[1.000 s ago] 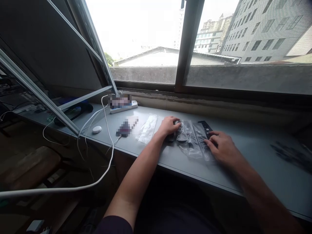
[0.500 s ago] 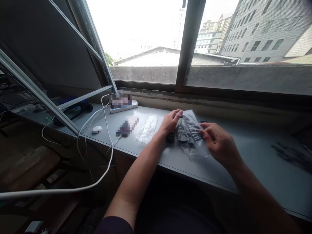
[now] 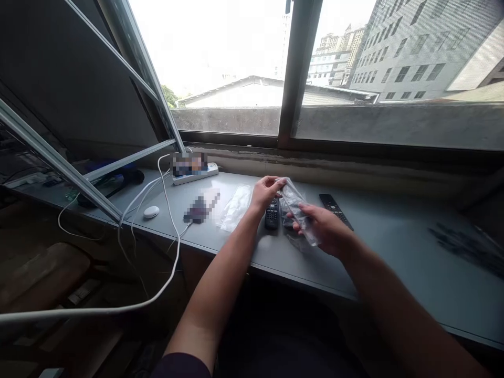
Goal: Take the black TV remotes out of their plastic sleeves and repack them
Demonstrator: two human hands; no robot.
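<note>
A clear plastic bag is stretched between my two hands, folded into a narrow strip. My left hand pinches its far upper end. My right hand has thumb and fingers closed on the near right side. Just below my left hand lies a black remote control, flat on the desk and partly covered by the fingers. Something dark shows beneath the bag, mostly hidden. To the right of my right hand lies another black remote control, partly behind the hand.
White plastic bags lie left of my forearm on the grey desk. Further left are a blurred-out device with a cable, a round white puck, a power strip and a metal frame. Dark items lie at right.
The bag has gone from spread wide to folded narrow. My right hand has moved left and wrapped round its edge, uncovering more of the right-hand remote. The camera view has shifted slightly.
</note>
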